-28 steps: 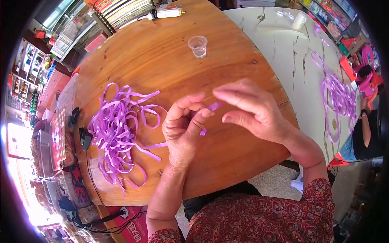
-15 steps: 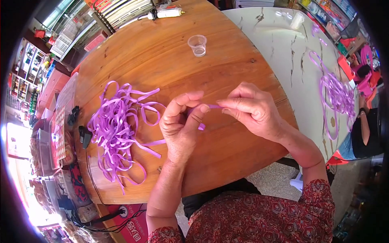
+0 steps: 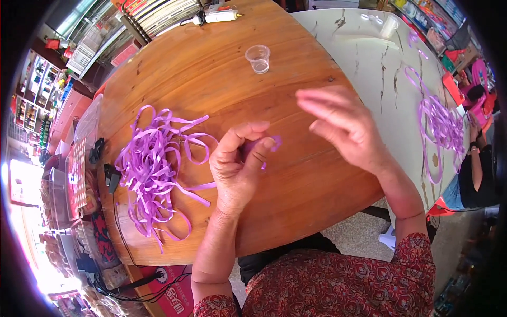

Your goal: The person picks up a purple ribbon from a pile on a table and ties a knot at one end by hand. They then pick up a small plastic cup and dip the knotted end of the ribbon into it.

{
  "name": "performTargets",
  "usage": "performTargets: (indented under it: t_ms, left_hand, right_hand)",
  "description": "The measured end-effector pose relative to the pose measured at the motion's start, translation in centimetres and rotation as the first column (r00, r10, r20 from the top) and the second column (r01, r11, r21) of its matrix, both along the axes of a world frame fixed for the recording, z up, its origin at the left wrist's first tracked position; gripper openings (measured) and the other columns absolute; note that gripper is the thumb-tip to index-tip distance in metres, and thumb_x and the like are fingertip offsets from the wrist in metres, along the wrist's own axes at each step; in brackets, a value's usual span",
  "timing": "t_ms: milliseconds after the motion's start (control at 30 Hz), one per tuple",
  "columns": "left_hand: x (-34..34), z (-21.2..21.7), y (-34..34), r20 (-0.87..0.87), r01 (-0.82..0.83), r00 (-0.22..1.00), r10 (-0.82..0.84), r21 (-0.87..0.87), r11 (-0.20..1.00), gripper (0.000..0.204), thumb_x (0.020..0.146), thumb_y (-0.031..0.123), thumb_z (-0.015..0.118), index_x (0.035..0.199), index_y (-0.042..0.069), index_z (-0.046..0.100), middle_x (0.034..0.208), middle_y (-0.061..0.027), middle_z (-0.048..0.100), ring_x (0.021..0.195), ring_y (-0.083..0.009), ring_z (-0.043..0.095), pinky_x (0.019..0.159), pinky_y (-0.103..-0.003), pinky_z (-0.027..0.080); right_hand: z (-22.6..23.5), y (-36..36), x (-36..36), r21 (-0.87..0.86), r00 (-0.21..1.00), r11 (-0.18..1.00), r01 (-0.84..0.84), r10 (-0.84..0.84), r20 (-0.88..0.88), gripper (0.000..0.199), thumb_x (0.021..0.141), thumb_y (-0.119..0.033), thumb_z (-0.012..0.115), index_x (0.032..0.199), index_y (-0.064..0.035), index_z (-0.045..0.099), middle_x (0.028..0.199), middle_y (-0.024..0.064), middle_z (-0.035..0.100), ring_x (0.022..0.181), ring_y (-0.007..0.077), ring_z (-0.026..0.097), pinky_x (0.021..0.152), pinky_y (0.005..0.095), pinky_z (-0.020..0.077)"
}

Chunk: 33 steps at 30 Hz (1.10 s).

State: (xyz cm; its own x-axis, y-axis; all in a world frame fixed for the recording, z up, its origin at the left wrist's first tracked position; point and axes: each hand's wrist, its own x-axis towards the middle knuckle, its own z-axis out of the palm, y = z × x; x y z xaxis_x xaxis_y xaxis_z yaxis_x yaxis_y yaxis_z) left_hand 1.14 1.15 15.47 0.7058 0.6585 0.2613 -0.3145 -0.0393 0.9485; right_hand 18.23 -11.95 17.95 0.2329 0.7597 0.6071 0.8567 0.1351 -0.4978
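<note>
— What is the person wearing?
— A dark red top printed all over with a small paisley-like pattern. Its sleeves end about the elbows, so both forearms are bare.
— Anything on the left hand (image 3: 237, 164) or right hand (image 3: 343, 124)?
— No rings or watch show.

Round wooden table (image 3: 174, 63). Clear plastic cup (image 3: 258, 57) upright at far centre, glue gun (image 3: 216, 16) at far edge. Black clips (image 3: 112, 176) on near-left rim. White marbled table (image 3: 364, 47) to the right, second purple ribbon heap (image 3: 441, 127) on it, another person's arm (image 3: 475, 164) beside it.
</note>
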Motion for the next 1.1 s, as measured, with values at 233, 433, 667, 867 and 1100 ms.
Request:
performTargets:
  t_ms: [233, 433, 667, 867, 1100]
  left_hand:
    - [0.3, -0.4, -0.1, -0.028, -0.01, 0.999, 0.015, 0.196, 0.98, 0.024, 0.082, -0.007, 0.063, 0.104, 0.003, 0.06, 0.085, -0.001, 0.062, 0.075, -0.0063, 0.057, 0.062, -0.017, 0.047]
    - [-0.1, 0.1, 0.4, -0.188, -0.038, 0.974, 0.128, 0.419, 0.907, 0.019, 0.077, -0.006, 0.067, 0.094, 0.003, 0.065, 0.082, -0.0027, 0.063, 0.072, -0.0084, 0.057, 0.061, -0.02, 0.046]
    - [0.3, 0.8, 1.0, -0.162, -0.003, 0.978, 0.13, 0.613, 0.79, 0.017, 0.072, -0.004, 0.071, 0.085, 0.005, 0.067, 0.075, -0.0057, 0.06, 0.068, -0.0157, 0.059, 0.058, -0.026, 0.047]
    - [0.4, -0.1, 1.2, -0.14, -0.034, 0.981, 0.133, 0.551, 0.834, 0.015, 0.073, -0.006, 0.071, 0.084, 0.003, 0.068, 0.076, -0.001, 0.055, 0.067, -0.0076, 0.05, 0.057, -0.02, 0.039]
    - [0.3, -0.2, 1.1, -0.178, -0.066, 0.965, 0.191, 0.541, 0.839, 0.01, 0.076, -0.003, 0.07, 0.083, 0.003, 0.066, 0.072, 0.0013, 0.054, 0.062, -0.0048, 0.048, 0.053, -0.017, 0.038]
  right_hand:
    - [-2.1, 1.4, -2.4, 0.014, 0.951, 0.982, -0.189, 0.187, -0.247, 0.019, 0.076, -0.002, 0.071, 0.094, -0.0035, 0.069, 0.072, 0.0041, 0.058, 0.068, 0.0174, 0.055, 0.057, 0.0292, 0.0425]
    - [-1.9, 0.0, -1.3, -0.085, 0.957, 0.982, -0.167, 0.14, -0.254, 0.016, 0.074, 0.002, 0.071, 0.09, -0.0031, 0.069, 0.075, 0.0032, 0.059, 0.068, 0.0145, 0.055, 0.056, 0.0258, 0.0418]
    - [-1.5, -1.1, -0.7, -0.089, 0.975, 0.99, -0.106, 0.086, -0.206, 0.017, 0.073, 0.003, 0.071, 0.089, -0.003, 0.07, 0.076, 0.0032, 0.059, 0.068, 0.0136, 0.055, 0.055, 0.0252, 0.0421]
    - [-1.1, -1.3, -1.0, -0.118, 0.978, 0.986, -0.116, 0.093, -0.189, 0.013, 0.075, 0.001, 0.071, 0.087, -0.003, 0.07, 0.073, 0.0023, 0.06, 0.066, 0.0135, 0.055, 0.054, 0.0251, 0.0419]
    - [-1.4, -0.9, -1.0, -0.141, 0.898, 0.961, -0.239, 0.163, -0.409, 0.008, 0.075, 0.0, 0.071, 0.083, -0.0024, 0.069, 0.071, 0.003, 0.06, 0.067, 0.0123, 0.056, 0.058, 0.0251, 0.0427]
